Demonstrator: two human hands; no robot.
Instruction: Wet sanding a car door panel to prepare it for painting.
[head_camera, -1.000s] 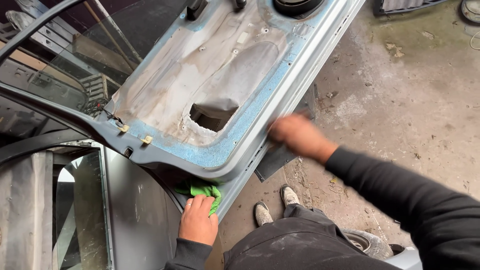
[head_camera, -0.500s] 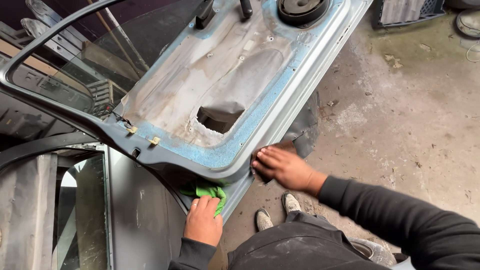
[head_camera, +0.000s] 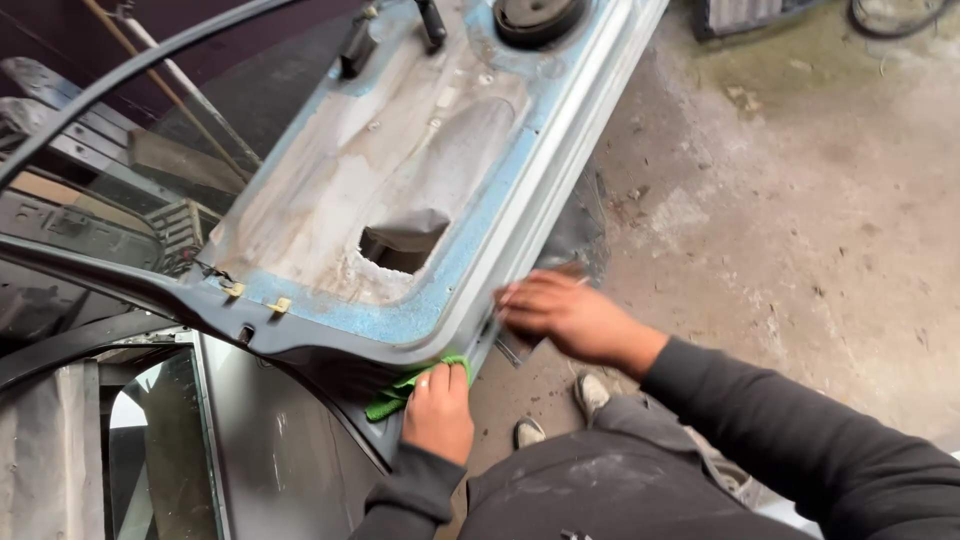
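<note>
The right hand (head_camera: 565, 315) has dropped onto the car door (head_camera: 400, 190) edge, fingers flat and holding nothing, while the left hand (head_camera: 438, 410) presses the green cloth (head_camera: 400, 392) under that edge, wiping seemingly unfinished.

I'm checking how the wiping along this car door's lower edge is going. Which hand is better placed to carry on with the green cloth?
The left hand, probably: it already presses the green cloth against the door edge. The right hand lies flat and bare on the edge farther along, seemingly steadying the door.
</note>
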